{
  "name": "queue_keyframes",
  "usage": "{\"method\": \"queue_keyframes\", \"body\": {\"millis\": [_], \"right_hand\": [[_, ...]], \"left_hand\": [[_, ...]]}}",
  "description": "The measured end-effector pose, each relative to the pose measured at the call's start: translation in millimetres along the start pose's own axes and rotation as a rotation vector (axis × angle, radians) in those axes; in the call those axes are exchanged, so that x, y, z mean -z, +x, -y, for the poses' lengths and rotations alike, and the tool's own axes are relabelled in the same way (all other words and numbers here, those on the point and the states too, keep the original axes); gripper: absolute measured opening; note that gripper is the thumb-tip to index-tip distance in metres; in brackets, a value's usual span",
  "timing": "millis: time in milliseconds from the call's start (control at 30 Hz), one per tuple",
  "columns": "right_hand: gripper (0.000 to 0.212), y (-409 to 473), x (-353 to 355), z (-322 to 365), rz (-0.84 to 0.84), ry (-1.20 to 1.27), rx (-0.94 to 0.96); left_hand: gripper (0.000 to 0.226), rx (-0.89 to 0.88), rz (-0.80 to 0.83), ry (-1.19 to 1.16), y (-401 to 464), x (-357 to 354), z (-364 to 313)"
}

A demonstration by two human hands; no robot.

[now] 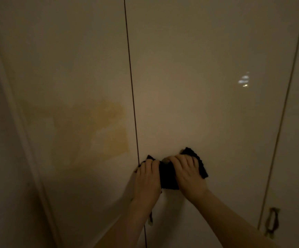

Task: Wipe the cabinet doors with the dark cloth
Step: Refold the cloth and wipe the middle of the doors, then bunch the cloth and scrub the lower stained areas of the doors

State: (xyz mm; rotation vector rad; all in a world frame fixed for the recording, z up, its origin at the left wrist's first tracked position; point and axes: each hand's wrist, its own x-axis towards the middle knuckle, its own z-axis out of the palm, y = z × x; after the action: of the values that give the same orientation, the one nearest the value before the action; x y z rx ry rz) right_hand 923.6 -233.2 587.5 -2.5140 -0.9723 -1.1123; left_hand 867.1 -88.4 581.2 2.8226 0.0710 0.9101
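2 bare forearms, left hand (147,178), right hand (189,173), sleeveless

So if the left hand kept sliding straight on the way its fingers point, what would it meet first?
The left hand points up the panel, its fingertips by the dark seam between doors. Above the dark cloth only bare door surface shows, so the way looks free; it might cross that seam.
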Motion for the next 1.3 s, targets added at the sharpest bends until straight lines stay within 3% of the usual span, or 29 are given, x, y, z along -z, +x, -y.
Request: {"method": "queue_keyframes", "body": {"millis": [67,167,233,300,367,500,600,700,800,867,933,1033,1133,1300], "right_hand": [[0.061,4.4,12.7,3.8,0.047,0.052,-0.043],[0.032,7.1,35.4,1.7,0.283,0.224,-0.165],[0.02,8.7,53.2,-2.8,0.509,0.555,-0.344],[0.025,10.5,66.5,-1.8,0.66,0.932,-0.479],[0.03,10.5,76.3,5.8,0.666,1.155,-0.569],[0.034,11.6,89.5,29.7,0.516,1.469,-0.688],[0.04,12.0,94.2,43.3,0.484,1.652,-0.816],[0.043,9.3,96.5,58.3,0.478,1.749,-0.895],[0.043,5.8,90.7,72.5,0.432,1.796,-0.935],[0.046,4.6,84.3,78.3,0.414,1.843,-1.012],[0.045,3.1,79.8,80.5,0.394,1.902,-1.069],[0.042,2.4,70.2,82.0,0.388,1.891,-1.034],[0.041,4.6,65.5,82.2,0.386,1.765,-1.005],[0.034,9.3,65.8,83.0,0.467,1.788,-0.954]], "left_hand": [[0.07,0.043,0.039,-0.106,1.0,13.6,-3.9],[0.066,0.011,0.054,-0.256,-1.1,30.2,7.2],[0.055,-0.11,0.079,-0.269,-1.3,43.6,17.0],[0.052,-0.103,0.109,-0.3,3.1,54.2,25.7],[0.056,-0.008,0.067,-0.347,7.6,64.9,27.3],[0.078,0.284,-0.029,-0.513,3.9,80.1,19.5],[0.097,0.592,0.269,-0.678,-3.8,97.2,15.0],[0.093,0.733,0.663,-0.701,-18.9,113.8,10.4],[0.125,0.858,0.916,-0.712,-23.7,108.7,28.0],[0.122,0.9,1.017,-1.017,-25.1,101.0,39.5],[0.104,0.913,0.939,-1.357,-29.9,96.7,46.8],[0.075,0.813,0.751,-1.605,-37.2,94.0,52.8],[0.052,0.743,0.621,-1.658,-40.1,90.5,62.9],[0.041,0.659,0.535,-1.654,-34.4,97.8,78.3]]}}
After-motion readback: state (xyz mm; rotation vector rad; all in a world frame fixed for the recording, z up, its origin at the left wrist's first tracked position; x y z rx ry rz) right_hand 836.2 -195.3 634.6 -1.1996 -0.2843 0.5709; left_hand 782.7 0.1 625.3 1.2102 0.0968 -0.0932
